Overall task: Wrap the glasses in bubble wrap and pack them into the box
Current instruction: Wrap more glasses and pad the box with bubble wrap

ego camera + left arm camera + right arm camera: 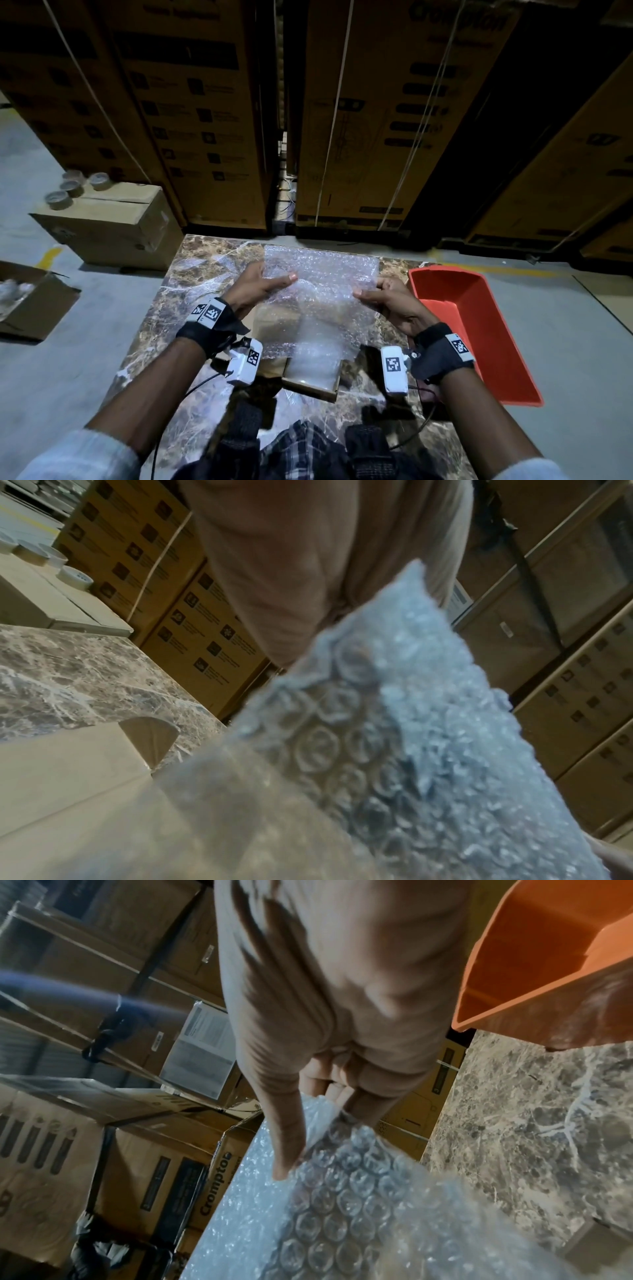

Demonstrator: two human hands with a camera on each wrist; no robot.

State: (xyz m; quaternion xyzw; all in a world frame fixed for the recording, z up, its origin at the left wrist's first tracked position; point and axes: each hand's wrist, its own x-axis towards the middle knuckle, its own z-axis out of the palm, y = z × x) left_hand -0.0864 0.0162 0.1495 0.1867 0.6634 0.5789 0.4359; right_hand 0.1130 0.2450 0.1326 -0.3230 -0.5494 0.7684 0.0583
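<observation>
A clear sheet of bubble wrap point(322, 274) is stretched between both hands above the marble table point(191, 308). My left hand point(274, 277) pinches its left edge, thumb on top. The right edge is pinched the same way by my right hand point(371, 289). The sheet's lower part hangs over a small open cardboard box point(308, 390) on the table. In the left wrist view the bubble wrap point(411, 750) fills the front, with a box flap point(68, 777) below it. The right wrist view shows my right thumb point(284, 1150) pressed on the bubble wrap point(342, 1204). No glass shows plainly in either hand.
A red plastic bin point(479, 325) stands at the table's right edge. On the floor to the left are a closed carton point(109, 222) with several tape rolls point(72, 188) and an open carton point(30, 301) holding blurred clear things. Tall stacked cartons point(376, 120) wall off the back.
</observation>
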